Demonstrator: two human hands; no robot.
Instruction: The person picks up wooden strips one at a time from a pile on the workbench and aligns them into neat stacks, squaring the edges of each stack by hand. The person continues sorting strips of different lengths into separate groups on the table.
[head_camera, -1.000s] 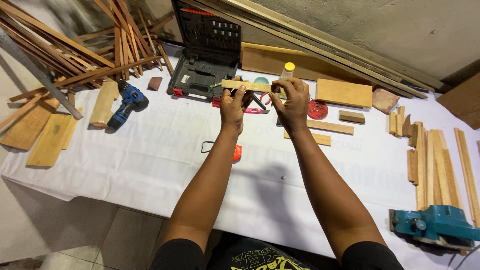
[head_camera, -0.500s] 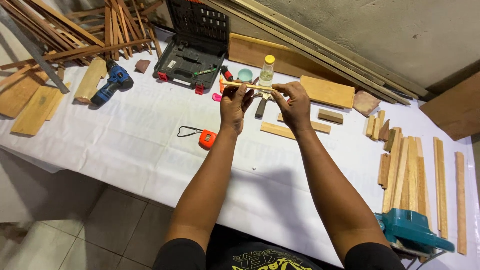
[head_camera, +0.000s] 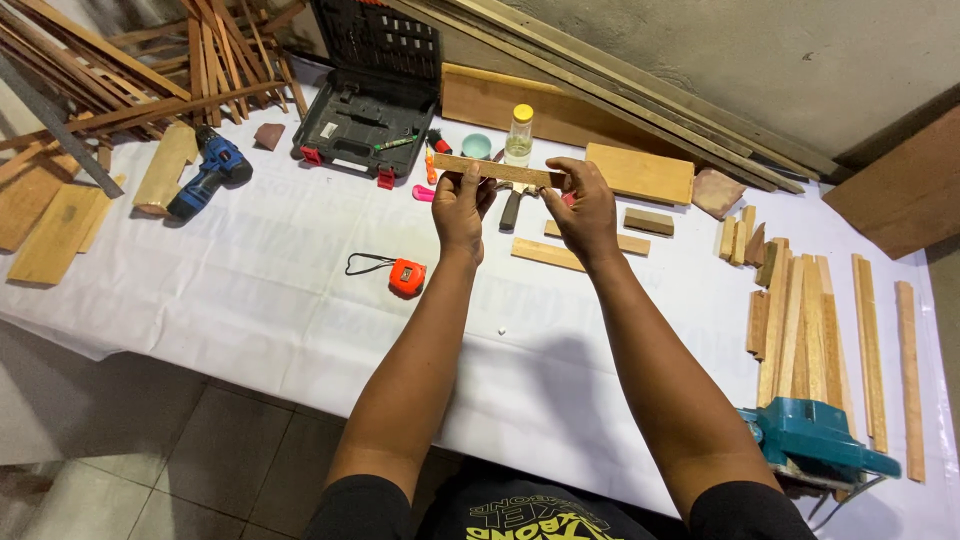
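Both hands hold one thin wooden strip level above a white-covered table. My left hand pinches the strip near its left end. My right hand grips its right end with fingers curled over it. Under the strip lie pliers with dark handles and two short wooden pieces. An orange tape measure lies to the left of my left forearm.
An open black tool case, a blue cordless drill, a small bottle with a yellow cap and a flat board sit at the back. Wooden slats and a teal power tool lie at the right. Long sticks pile at the back left.
The view has swung left and down, so the table's things sit further right in the picture. Both hands keep their hold on the strip at about the same height.
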